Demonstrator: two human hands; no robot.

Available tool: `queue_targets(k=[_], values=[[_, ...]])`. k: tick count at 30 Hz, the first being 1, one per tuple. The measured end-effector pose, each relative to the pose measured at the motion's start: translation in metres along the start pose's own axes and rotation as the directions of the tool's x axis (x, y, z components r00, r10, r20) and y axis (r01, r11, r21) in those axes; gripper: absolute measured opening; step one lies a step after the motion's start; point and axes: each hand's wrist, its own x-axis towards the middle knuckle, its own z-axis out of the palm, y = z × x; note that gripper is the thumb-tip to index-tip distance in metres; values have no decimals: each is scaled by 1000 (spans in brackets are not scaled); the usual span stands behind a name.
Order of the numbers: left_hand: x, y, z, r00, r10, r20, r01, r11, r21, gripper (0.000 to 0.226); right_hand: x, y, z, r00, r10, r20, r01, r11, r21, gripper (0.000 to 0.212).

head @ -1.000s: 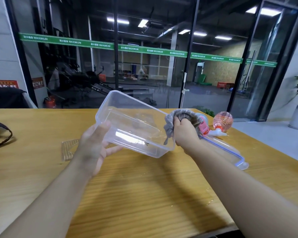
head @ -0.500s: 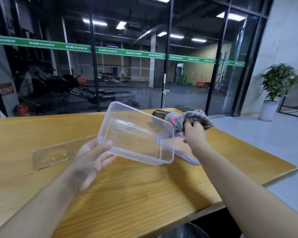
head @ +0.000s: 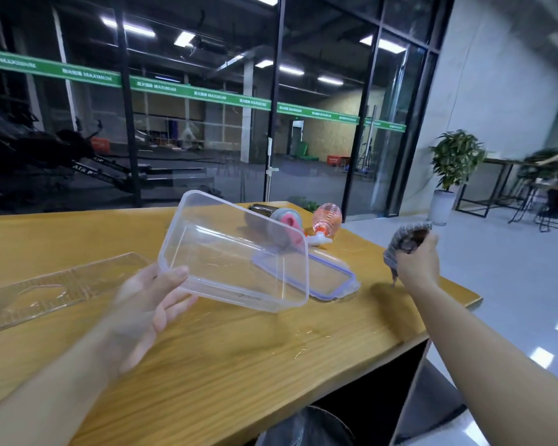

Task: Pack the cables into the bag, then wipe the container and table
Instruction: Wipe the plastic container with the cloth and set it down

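Setting: Glass partitions with a green banner are seen beyond the hands, and a yellow wooden tabletop [head: 207,355] is spread beneath them.
Left hand: The left hand [head: 149,304] is laid under the near short end of the clear rectangular plastic container [head: 236,252], thumb on the rim and fingers loosely spread below, so that the box is propped up and tipped with its open mouth turned toward the person, presumably for access to its inside.
Right hand: The right hand [head: 416,265] is curled tightly round a bunched grey cloth [head: 406,238], lifted off to the right of the container, past the tabletop edge; the wad is kept compact, probably to give a firm wiping face.
Lid: A clear lid with a blue seal [head: 329,278] is laid flat between the two hands, just behind the container.
Beyond the hands: A dark cylinder with a pink end [head: 281,220] and a pink ribbed spray bottle [head: 327,218] are lying on their sides.
Left of the left hand: A clear ridged plastic tray [head: 58,281] is lying flat.
Cables and bag: Neither is in view.
Stage: The container wipe is judged to be under way.
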Motion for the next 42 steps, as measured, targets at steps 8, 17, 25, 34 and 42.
queue_targets(k=[8,17,25,34,42], values=[[2,-3,3,997,-53,-50,40,971,-237,106,23,41,-8,1000,5,-23,-7,998,-64,27],[8,-9,-7,992,-61,-106,33,967,-251,127,31,69,-17,998,-28,64,52,913,-404,46],[13,-6,-2,990,-19,-139,-15,970,-243,7,40,71,-10,990,129,60,-73,821,-566,52],[11,-4,-7,986,-41,-164,8,981,-196,21,16,40,22,970,-178,163,241,764,-598,42],[6,4,-9,983,-9,-185,-28,980,-197,20,-48,-23,65,704,-279,653,493,854,-167,26]])
